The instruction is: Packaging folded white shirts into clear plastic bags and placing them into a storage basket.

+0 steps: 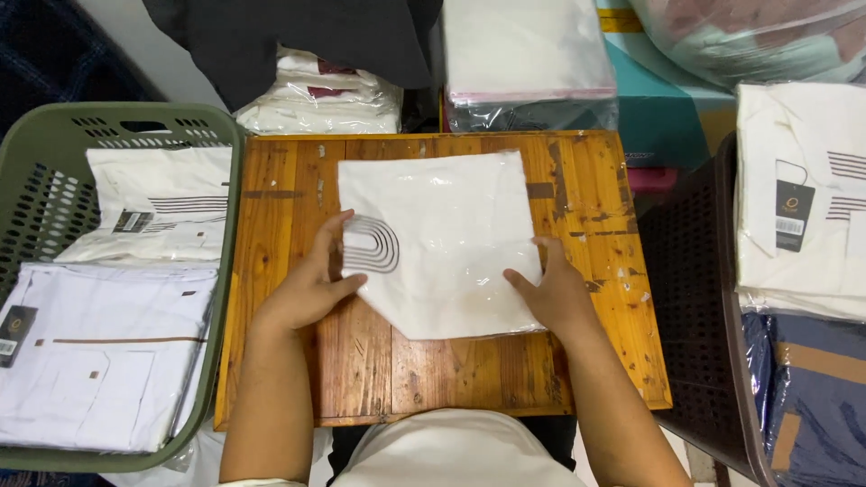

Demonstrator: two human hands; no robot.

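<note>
Centre of frame, on wooden board [433, 379] | left hand [307, 293], right hand [555, 293] flat, fingers spread, pressing bagged white shirt [451, 243] | step: smoothing bag | next likely needs even pressure, flap closure

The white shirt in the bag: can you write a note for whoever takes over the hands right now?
Left hand: flat on the bagged shirt's left edge, holding nothing.
Right hand: flat on its right edge.
The shirt lies folded in a clear bag on the wooden board.
Done: shirt is in the bag. I cannot tell whether the bag is sealed.
Bagged shirts lie in the green basket on the left; a brown basket stands on the right.
</note>
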